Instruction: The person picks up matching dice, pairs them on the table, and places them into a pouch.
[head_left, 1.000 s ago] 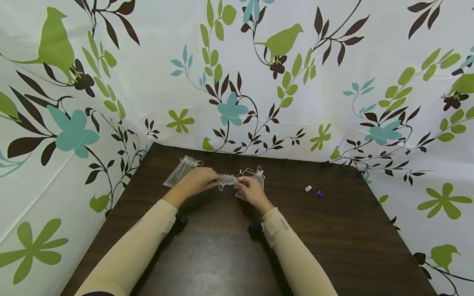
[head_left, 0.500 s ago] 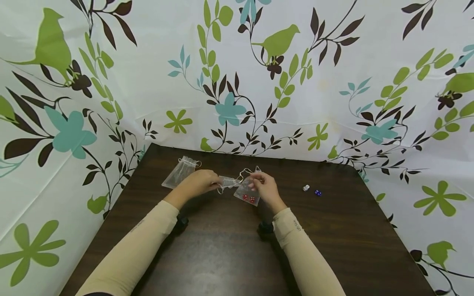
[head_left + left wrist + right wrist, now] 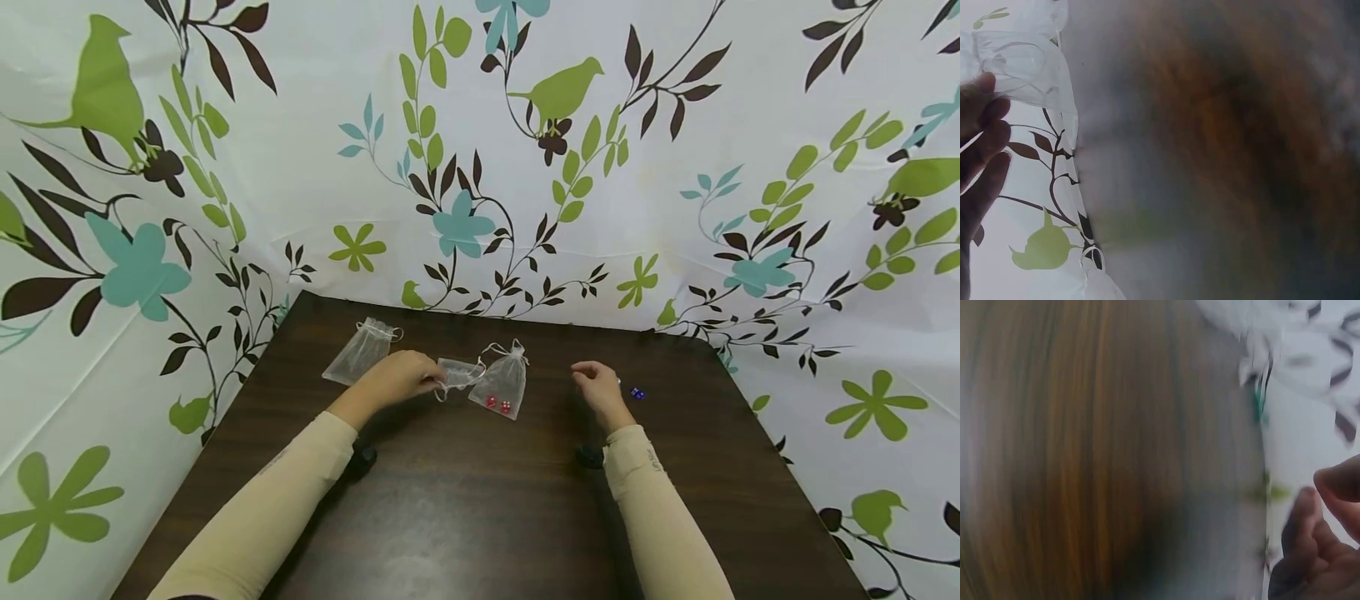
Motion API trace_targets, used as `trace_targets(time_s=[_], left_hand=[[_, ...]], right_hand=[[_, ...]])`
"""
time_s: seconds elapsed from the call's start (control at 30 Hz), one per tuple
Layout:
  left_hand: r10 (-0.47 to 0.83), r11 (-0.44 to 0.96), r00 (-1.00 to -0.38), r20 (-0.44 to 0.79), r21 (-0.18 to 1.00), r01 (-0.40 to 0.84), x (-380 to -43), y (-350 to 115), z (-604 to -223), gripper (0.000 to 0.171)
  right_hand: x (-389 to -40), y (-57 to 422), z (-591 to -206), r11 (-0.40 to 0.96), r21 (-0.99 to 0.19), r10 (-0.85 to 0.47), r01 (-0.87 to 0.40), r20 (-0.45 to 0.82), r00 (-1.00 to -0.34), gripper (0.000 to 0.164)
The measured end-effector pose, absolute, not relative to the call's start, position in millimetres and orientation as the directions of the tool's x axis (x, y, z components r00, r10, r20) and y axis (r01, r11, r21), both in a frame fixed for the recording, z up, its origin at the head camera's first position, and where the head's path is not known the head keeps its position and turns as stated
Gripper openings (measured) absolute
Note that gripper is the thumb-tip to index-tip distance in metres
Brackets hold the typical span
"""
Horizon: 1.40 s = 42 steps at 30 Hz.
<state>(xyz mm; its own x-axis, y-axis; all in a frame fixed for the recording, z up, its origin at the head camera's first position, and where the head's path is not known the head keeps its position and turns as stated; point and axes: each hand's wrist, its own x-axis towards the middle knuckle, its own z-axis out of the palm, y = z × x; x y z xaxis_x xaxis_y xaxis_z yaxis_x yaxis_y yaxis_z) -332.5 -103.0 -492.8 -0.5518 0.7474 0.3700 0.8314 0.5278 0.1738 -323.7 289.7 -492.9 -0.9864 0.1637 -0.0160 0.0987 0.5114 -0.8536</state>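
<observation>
My left hand (image 3: pixel 397 379) pinches a small sheer white drawstring pouch (image 3: pixel 457 372) above the table. In the left wrist view the see-through pouch (image 3: pixel 1029 72) spreads out beyond the fingertips (image 3: pixel 999 107). Just right of it lies a second sheer pouch (image 3: pixel 504 379), its neck drawn together, with red dice (image 3: pixel 506 407) showing through near its bottom. My right hand (image 3: pixel 600 392) is over the table at the right with nothing in its fingers; thumb and fingertips stand apart in the right wrist view. Beside it are blue dice (image 3: pixel 637 393); something white is mostly hidden behind the hand.
Another flat sheer pouch (image 3: pixel 358 354) lies at the back left, behind the left wrist. The dark wooden table (image 3: pixel 450 517) ends at a patterned white cloth (image 3: pixel 300 167) hanging along its back and sides.
My right hand has let go of the left hand's pouch and moved right toward the dice, uncovering the pouch with red dice. The left hand keeps its pinch and has hardly moved.
</observation>
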Motion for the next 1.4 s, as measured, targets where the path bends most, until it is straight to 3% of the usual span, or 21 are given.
trace_targets(time_s=[0.2, 0.3, 0.53, 0.7, 1.0, 1.4], left_hand=[[0.754, 0.511, -0.540, 0.375, 0.183, 0.840, -330, -103, -491, 0.008], [0.760, 0.507, -0.536, 0.368, 0.181, 0.843, -329, -103, -491, 0.008], [0.753, 0.524, -0.554, 0.355, 0.186, 0.831, -330, -101, -492, 0.008], [0.757, 0.520, -0.555, 0.344, 0.196, 0.831, -331, -101, -493, 0.007], [0.750, 0.536, -0.574, 0.329, 0.207, 0.819, -330, -102, -493, 0.007], [0.749, 0.536, -0.576, 0.326, 0.213, 0.817, -331, -102, -496, 0.008]], right_hand=[[-323, 340, -491, 0.708, -0.677, 0.329, 0.201, 0.065, -0.942, 0.030], [-321, 364, -490, 0.762, -0.572, 0.394, 0.302, 0.040, -0.918, 0.035], [-314, 400, -493, 0.834, -0.413, 0.356, 0.366, -0.104, -0.929, 0.046], [-311, 405, -495, 0.861, -0.396, 0.306, 0.320, -0.099, -0.947, 0.045], [-313, 406, -503, 0.905, -0.383, 0.220, 0.182, 0.056, -0.974, 0.024], [-315, 405, -502, 0.912, -0.387, 0.168, 0.136, 0.049, -0.985, 0.037]])
